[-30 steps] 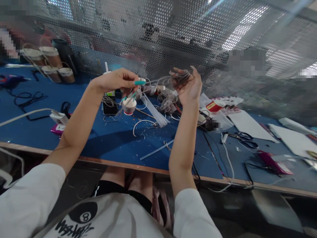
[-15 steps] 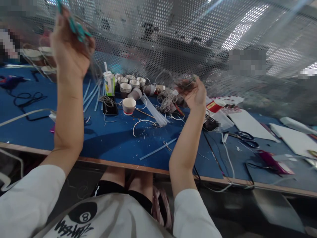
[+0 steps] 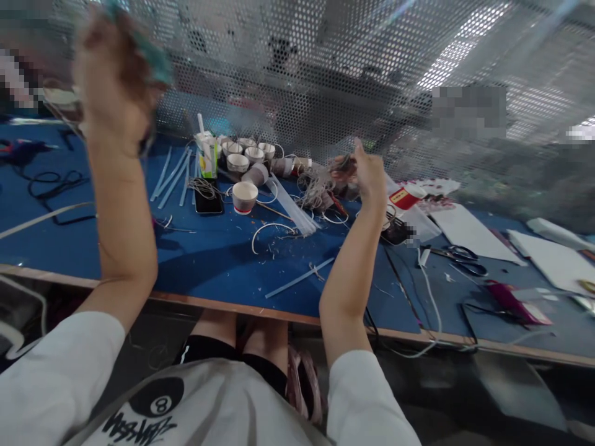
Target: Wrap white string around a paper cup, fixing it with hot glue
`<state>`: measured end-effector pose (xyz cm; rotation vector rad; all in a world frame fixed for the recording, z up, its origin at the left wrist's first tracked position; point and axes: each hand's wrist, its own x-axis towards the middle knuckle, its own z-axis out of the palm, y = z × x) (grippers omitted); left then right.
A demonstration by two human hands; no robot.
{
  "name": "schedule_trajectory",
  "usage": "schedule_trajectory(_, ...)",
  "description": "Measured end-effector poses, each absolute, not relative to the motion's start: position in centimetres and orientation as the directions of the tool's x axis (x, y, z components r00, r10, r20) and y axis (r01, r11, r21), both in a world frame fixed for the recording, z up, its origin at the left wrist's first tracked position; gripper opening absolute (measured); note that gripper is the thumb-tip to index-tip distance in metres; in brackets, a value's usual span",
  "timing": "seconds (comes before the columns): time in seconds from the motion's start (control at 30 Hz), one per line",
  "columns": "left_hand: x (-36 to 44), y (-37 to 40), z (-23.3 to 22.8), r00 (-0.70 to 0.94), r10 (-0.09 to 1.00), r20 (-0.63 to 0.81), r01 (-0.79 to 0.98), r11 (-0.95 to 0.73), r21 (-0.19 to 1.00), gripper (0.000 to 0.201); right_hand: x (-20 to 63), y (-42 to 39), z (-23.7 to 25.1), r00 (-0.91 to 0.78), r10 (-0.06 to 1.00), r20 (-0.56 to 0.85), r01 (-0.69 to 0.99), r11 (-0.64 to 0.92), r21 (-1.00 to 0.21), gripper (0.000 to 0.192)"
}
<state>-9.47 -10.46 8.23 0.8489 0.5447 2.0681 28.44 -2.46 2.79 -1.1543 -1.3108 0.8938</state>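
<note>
Elbows sit near us above the blue worktable [image 3: 218,260]. Our right hand [image 3: 367,174] is closed round a small dark tangle of thin fibre [image 3: 343,166] above the clutter of white paper cups [image 3: 245,197]. Our left hand [image 3: 114,87] is raised high and blurred; it looks curled round something teal, but we cannot tell its grip for sure. To judge by this, we should keep the pull steady and the bundle pinched firmly, clear of the perforated metal screen [image 3: 297,68].

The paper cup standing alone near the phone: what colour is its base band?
Red, in the head view, on the white paper cup.
</note>
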Motion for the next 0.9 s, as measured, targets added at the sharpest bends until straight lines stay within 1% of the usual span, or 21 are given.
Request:
schedule_trajectory(0.03, -7.4, -10.0, 7.9, -0.311, 0.838, 0.448, -0.474, -0.546, 0.691, 0.041, 27.5, -3.3, 3.4, 0.089, 0.958, 0.274, 0.148, 0.259, -0.955, 0.044)
schedule_trajectory(0.07, -5.6, -9.4, 7.4, -0.187, 0.865, 0.466, -0.42, -0.499, 0.758, 0.041, 26.5, -4.1, 4.0, 0.068, 0.955, 0.289, 0.159, 0.276, -0.948, 0.048)
schedule_trajectory(0.1, -3.9, -8.8, 6.6, -0.01, 0.863, 0.505, -0.356, -0.475, 0.804, 0.038, 25.7, -5.1, 4.6, 0.04, 0.947, 0.319, 0.158, 0.31, -0.938, 0.052)
schedule_trajectory(0.13, -2.4, -8.1, 5.6, 0.16, 0.836, 0.524, -0.298, -0.466, 0.833, 0.035, 24.9, -6.0, 5.2, 0.019, 0.928, 0.372, 0.141, 0.366, -0.92, 0.056)
schedule_trajectory(0.17, -1.2, -7.4, 4.5, 0.253, 0.829, 0.499, -0.269, -0.435, 0.859, 0.035, 24.3, -6.8, 5.6, -0.027, 0.908, 0.417, 0.112, 0.417, -0.902, 0.058)
schedule_trajectory(0.23, 0.7, -6.4, 2.2, 0.382, 0.814, 0.438, -0.246, -0.368, 0.897, 0.027, 23.4, -8.0, 6.1, -0.088, 0.881, 0.464, 0.062, 0.47, -0.88, 0.06)
schedule_trajectory(0.27, 1.4, -6.1, 1.2, 0.438, 0.795, 0.419, -0.26, -0.334, 0.906, 0.024, 23.1, -8.3, 6.2, -0.111, 0.879, 0.464, 0.045, 0.47, -0.881, 0.059)
schedule_trajectory(0.37, 3.0, -5.8, -0.9, 0.583, 0.728, 0.361, -0.3, -0.22, 0.928, 0.022, 22.8, -8.3, 6.2, -0.107, 0.907, 0.408, 0.024, 0.412, -0.911, 0.054)
schedule_trajectory(0.43, 3.5, -5.9, -1.3, 0.631, 0.702, 0.331, -0.306, -0.168, 0.937, 0.024, 22.9, -7.7, 6.1, -0.061, 0.93, 0.362, 0.008, 0.363, -0.932, 0.054)
schedule_trajectory(0.47, 3.5, -6.0, -1.2, 0.626, 0.706, 0.329, -0.311, -0.161, 0.937, 0.026, 23.1, -7.4, 6.1, -0.031, 0.939, 0.341, -0.005, 0.341, -0.94, 0.054)
schedule_trajectory(0.53, 3.2, -6.0, -0.6, 0.556, 0.753, 0.352, -0.326, -0.192, 0.926, 0.033, 23.7, -6.8, 5.9, 0.016, 0.951, 0.308, -0.038, 0.308, -0.951, 0.055)
schedule_trajectory(0.63, 1.6, -5.8, 0.8, 0.357, 0.843, 0.402, -0.343, -0.282, 0.896, 0.044, 25.0, -6.2, 5.6, 0.03, 0.963, 0.269, -0.069, 0.27, -0.96, 0.063)
schedule_trajectory(0.73, -0.5, -5.6, 2.4, 0.183, 0.856, 0.483, -0.395, -0.386, 0.834, 0.046, 26.0, -5.8, 5.1, 0.048, 0.984, 0.171, -0.042, 0.173, -0.984, 0.072)
schedule_trajectory(0.8, -1.7, -6.0, 3.5, 0.087, 0.845, 0.528, -0.451, -0.439, 0.777, 0.05, 26.6, -5.3, 4.8, 0.091, 0.988, 0.122, -0.024, 0.125, -0.992, 0.069)
schedule_trajectory(0.9, -3.1, -7.6, 5.4, -0.012, 0.859, 0.512, -0.526, -0.441, 0.727, 0.057, 27.5, -4.2, 4.0, 0.169, 0.981, 0.091, -0.034, 0.098, -0.995, 0.057)
